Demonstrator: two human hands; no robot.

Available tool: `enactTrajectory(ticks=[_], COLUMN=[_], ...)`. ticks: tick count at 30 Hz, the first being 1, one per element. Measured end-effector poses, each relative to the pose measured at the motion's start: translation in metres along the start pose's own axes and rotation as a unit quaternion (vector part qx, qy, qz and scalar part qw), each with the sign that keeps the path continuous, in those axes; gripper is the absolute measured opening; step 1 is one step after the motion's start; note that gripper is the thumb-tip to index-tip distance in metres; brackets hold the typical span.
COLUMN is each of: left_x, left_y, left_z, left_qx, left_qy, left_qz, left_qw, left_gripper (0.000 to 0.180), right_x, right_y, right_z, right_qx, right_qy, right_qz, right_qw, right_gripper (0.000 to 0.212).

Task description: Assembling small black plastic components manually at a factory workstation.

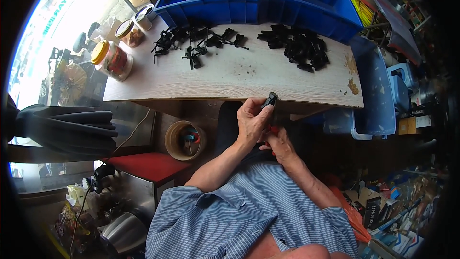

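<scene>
Just past the table's near edge, my left hand [251,123] pinches a small black plastic part [271,99] between thumb and fingers. Close below it, my right hand [282,147] is closed around a red-handled tool [274,129]. Its working end is hidden, so its exact kind does not show. On the pale wooden table [230,79], a loose spread of black plastic parts [194,59] with thin projecting pieces lies at the left. A denser heap of black parts [306,48] lies to the right.
Two blue bins [211,12] stand along the table's far edge; the left one contains some black parts. Lidded jars [112,60] occupy the left corner. A round bucket [171,139] is on the floor, left of my legs. A larger blue tub [376,86] sits at the right.
</scene>
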State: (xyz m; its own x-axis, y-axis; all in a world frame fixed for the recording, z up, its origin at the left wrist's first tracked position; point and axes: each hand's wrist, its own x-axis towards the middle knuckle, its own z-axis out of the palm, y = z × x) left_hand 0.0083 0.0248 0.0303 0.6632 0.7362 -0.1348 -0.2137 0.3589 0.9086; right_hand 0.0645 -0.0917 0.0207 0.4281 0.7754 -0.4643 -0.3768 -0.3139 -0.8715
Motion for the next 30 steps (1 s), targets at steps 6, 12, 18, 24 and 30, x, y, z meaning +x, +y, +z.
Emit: enactTrajectory(ticks=[6,12,18,24,30], left_x=[0.0005,0.0016,0.0013,0.0006,0.0018], left_y=[-0.0018,-0.0030,-0.0019,-0.0013,-0.0035], left_z=[0.0009,0.0007,-0.0002,-0.0016,-0.0008], left_qx=[-0.004,-0.005,-0.016,-0.011,-0.006], left_qy=[0.001,0.000,0.001,-0.001,0.003], left_qz=[0.008,0.018,0.008,0.002,0.017], left_qw=[1.000,1.000,1.000,1.000,1.000], left_gripper=[0.018,0.017,0.017,0.019,0.018], right_x=[-0.0035,-0.0039,-0.0054,-0.0042,-0.0030], right_y=[-0.0055,-0.0047,-0.0072,-0.0073,-0.0060], right_z=[0.0060,0.0051,0.0051,0.0048,0.0042], right_qx=[-0.005,-0.004,-0.010,-0.008,-0.024], right_qy=[0.041,0.037,0.029,0.017,0.030], right_qz=[-0.007,-0.010,-0.019,-0.023,-0.031], right_qw=[0.999,0.999,0.999,1.000,0.999], right_gripper=[0.045,0.047,0.046,0.043,0.042])
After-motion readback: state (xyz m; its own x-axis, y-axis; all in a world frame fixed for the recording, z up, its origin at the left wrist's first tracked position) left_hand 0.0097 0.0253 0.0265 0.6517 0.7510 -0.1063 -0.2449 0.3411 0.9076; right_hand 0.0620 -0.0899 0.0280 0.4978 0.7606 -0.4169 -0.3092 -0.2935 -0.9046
